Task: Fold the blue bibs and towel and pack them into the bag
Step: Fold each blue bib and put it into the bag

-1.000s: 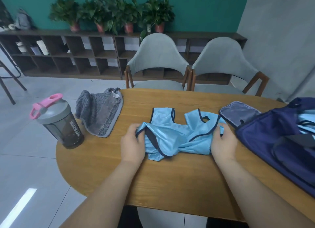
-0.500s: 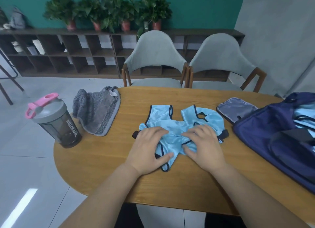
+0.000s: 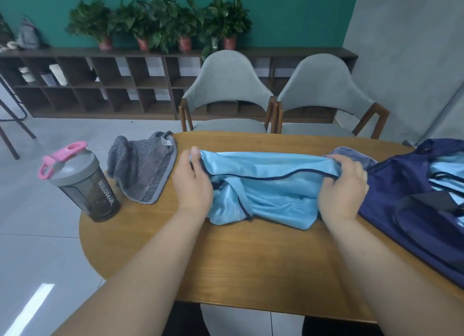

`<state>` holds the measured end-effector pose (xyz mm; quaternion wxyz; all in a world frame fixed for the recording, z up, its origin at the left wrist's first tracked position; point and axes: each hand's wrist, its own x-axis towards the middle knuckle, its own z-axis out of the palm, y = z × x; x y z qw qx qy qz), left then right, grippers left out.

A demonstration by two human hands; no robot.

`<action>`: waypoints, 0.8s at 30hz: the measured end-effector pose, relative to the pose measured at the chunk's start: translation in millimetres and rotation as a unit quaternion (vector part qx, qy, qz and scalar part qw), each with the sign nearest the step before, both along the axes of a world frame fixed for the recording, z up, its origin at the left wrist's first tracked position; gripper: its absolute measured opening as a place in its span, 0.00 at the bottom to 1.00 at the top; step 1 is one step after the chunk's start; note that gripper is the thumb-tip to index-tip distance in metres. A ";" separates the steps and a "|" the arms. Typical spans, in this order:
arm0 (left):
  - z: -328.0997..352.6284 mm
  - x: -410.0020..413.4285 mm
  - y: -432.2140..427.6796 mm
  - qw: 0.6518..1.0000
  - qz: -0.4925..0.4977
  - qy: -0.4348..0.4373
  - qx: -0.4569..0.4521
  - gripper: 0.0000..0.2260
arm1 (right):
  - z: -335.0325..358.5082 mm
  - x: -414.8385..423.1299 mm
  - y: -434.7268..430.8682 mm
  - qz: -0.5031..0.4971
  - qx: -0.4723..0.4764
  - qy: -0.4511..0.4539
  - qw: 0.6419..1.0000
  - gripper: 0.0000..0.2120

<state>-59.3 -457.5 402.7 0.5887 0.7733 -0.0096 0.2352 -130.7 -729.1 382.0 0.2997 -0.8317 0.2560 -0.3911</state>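
Gripping blue bib (image 3: 271,182) ends, left hand (image 3: 192,185), right hand (image 3: 342,185), fingers curled

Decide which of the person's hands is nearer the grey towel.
Left. The left hand grips one end of the blue bib beside the grey towel; the right hand grips the other end, next to the navy bag.

Pink-lidded shaker bottle (image 3: 85,185) at the left edge of the wooden table (image 3: 226,260) — two grey chairs (image 3: 227,84) beyond

Towel (image 3: 143,171) left of bib (image 3: 266,185), bag (image 3: 411,202) right.
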 end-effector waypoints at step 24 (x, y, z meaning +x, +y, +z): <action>-95.6 -21.8 13.1 0.893 -0.130 -0.056 0.427 0.18 | -62.1 -19.6 29.8 0.205 -0.300 0.070 0.929 0.14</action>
